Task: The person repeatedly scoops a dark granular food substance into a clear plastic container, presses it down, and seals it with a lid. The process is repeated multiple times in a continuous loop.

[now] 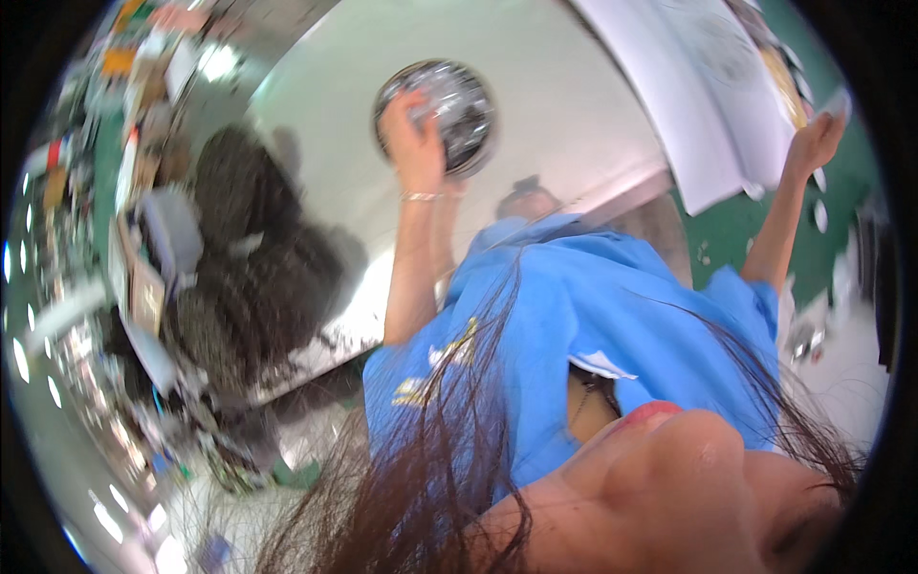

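On a shiny metal tabletop [516,43] stands a round, dark-rimmed bowl [466,161], filled with clear, glossy pieces [455,93] that look like plastic. My left hand [412,136] lies over its left side with bent fingers among or against these pieces. Blur hides whether the fingers grip anything. A thin bracelet [422,196] circles that wrist. Far out to the right, my right hand [817,143] is raised above the floor, away from the bowl. Its fingers pinch a small whitish, partly see-through thing [840,107], too blurred to name.
A large white sheet [706,107] hangs along the table's right side, above a green floor [724,237] with scattered bits. A dark, hair-like mass [251,237], perhaps a person, covers the left part of the table. Cluttered boxes [147,294] stand beyond it.
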